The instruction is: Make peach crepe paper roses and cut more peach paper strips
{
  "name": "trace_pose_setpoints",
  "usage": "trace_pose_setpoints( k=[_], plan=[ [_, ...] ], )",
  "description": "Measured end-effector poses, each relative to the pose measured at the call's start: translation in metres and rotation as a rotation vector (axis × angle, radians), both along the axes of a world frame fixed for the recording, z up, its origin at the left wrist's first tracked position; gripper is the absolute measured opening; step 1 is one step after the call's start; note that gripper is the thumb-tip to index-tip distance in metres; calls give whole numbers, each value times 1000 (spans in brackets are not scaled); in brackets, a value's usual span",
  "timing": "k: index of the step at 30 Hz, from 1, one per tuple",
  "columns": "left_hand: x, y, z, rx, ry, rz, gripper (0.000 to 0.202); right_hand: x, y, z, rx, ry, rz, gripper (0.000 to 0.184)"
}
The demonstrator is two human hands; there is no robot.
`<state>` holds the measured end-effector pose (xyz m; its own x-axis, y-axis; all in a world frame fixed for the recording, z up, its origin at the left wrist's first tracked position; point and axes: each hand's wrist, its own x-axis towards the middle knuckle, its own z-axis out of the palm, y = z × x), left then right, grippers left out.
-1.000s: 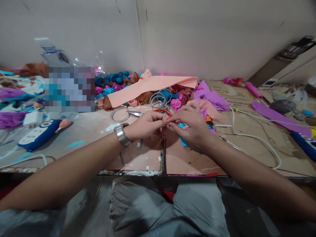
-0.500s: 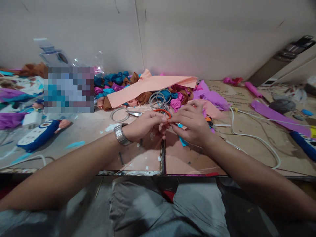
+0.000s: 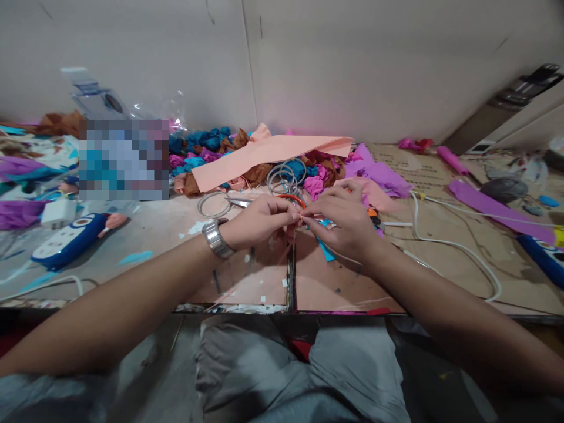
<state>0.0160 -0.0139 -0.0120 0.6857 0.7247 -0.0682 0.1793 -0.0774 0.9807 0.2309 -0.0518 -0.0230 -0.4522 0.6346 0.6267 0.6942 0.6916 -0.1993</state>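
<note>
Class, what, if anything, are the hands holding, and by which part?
The left hand and right hand seem to pinch a tiny peach-coloured piece between them; which part cannot be told.

Left hand (image 3: 268,222) and right hand (image 3: 342,220) pinch a small peach piece (image 3: 301,217) at frame centre.
Scissors (image 3: 240,202) lie just behind; a bottle (image 3: 496,111) shows upper right.

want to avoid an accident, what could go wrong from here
The scissors lie close behind the left hand, which might brush against them. The tiny peach piece pinched between that hand and the right hand could slip free, being so small.
</note>
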Motion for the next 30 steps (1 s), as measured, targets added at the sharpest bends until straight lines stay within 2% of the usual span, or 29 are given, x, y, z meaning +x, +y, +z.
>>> trace_pose_setpoints(
  k=[13, 20, 27, 30],
  plan=[
    [1, 2, -3, 241, 6, 91, 33, -1, 1, -2, -45, -37, -46, 13],
    [0, -5, 1, 572, 63, 93, 30, -2, 0, -2, -137, -2, -29, 12],
    [-4, -6, -3, 1009, 209, 127, 28, -7, -1, 0, -251, 89, -5, 9],
    [-5, -6, -4, 1094, 231, 127, 26, -10, -4, 3, -269, 120, 23, 10]
  ],
)
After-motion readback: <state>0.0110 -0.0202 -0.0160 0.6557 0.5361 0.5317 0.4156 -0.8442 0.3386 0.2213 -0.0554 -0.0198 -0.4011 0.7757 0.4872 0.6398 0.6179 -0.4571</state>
